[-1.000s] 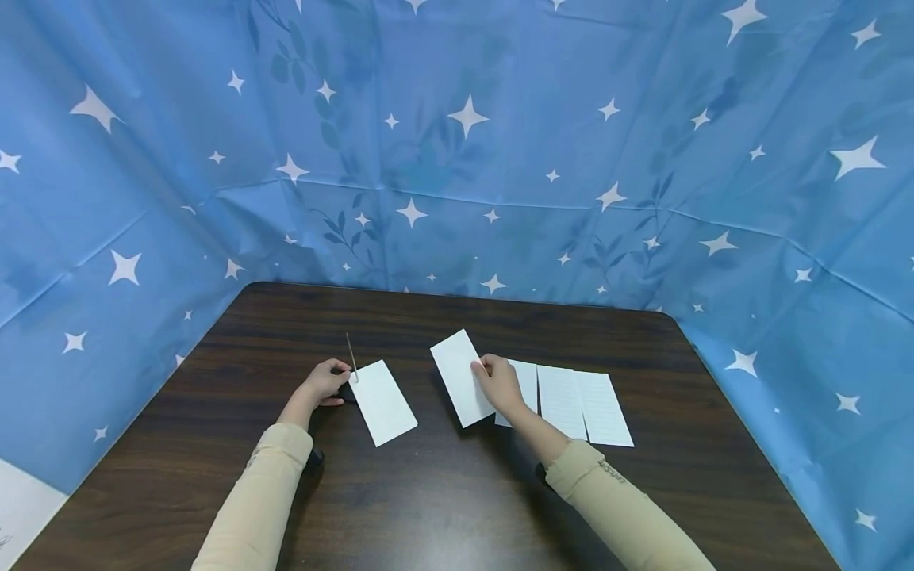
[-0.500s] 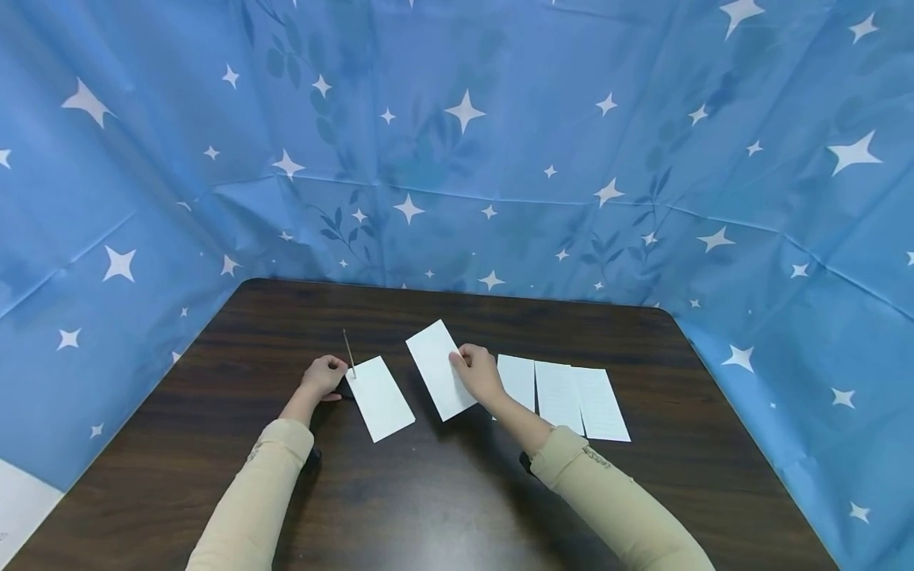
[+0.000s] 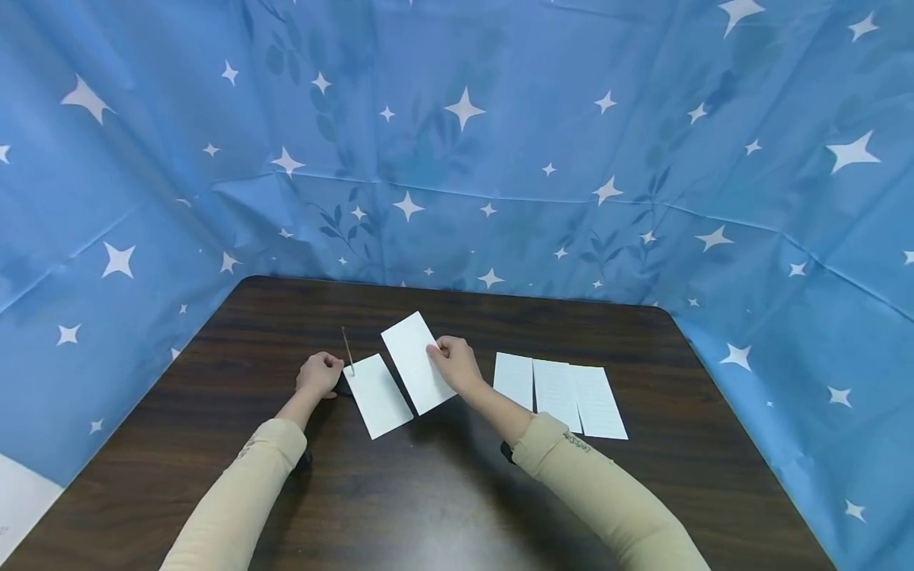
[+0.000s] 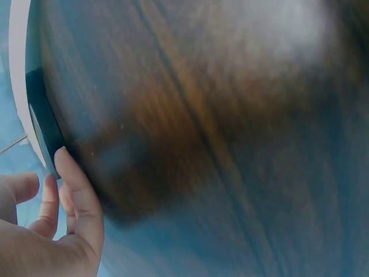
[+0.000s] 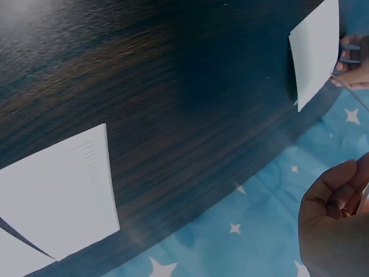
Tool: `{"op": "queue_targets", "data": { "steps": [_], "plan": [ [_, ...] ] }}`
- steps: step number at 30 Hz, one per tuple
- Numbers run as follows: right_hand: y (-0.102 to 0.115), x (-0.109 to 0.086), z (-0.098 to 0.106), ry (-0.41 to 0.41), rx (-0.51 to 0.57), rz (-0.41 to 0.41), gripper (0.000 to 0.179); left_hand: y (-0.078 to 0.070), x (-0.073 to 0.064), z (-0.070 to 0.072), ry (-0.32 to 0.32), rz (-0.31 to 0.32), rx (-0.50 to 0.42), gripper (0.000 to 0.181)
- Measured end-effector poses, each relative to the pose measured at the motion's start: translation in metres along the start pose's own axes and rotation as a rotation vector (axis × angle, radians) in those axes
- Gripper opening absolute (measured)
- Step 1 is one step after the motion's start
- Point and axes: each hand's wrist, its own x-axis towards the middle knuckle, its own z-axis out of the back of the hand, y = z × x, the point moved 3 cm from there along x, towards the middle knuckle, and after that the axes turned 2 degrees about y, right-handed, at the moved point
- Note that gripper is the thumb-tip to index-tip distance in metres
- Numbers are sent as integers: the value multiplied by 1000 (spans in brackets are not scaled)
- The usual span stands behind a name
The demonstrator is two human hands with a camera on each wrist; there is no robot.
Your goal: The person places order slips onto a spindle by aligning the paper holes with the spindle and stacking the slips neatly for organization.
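My left hand (image 3: 317, 374) grips the dark base (image 3: 343, 386) of a paper spike whose thin rod (image 3: 347, 349) rises through a corner of white paper (image 3: 378, 396). In the left wrist view the fingertips (image 4: 64, 158) meet the edge of the dark base (image 4: 49, 124) below the paper. My right hand (image 3: 457, 365) pinches a white sheet (image 3: 416, 361) by its right edge, thumb on top. This sheet is tilted above the table, just right of the spiked paper. The right wrist view hides nearly all of it behind the hand.
Lined white sheets lie side by side at the right: one nearest my right forearm (image 3: 513, 381), a middle sheet (image 3: 555, 396) and an outer sheet (image 3: 598, 403). The dark wooden table (image 3: 443, 515) ends at a blue starry curtain (image 3: 428, 143). White paper (image 3: 21, 507) shows at lower left.
My right hand has carried its sheet leftward, from beside the row of sheets to right beside the spiked paper. The left hand keeps its place at the base.
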Motion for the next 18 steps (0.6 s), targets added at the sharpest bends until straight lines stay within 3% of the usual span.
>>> {"op": "queue_targets", "data": {
  "steps": [6, 13, 18],
  "plan": [
    [13, 3, -6, 14, 26, 31, 21, -4, -1, 6, 3, -81, 174, 25],
    [27, 8, -14, 46, 42, 53, 20, -8, -11, 19, -27, -235, 314, 20],
    [37, 14, -20, 56, 57, 68, 21, -7, -18, 32, -38, -333, 336, 19]
  ]
}}
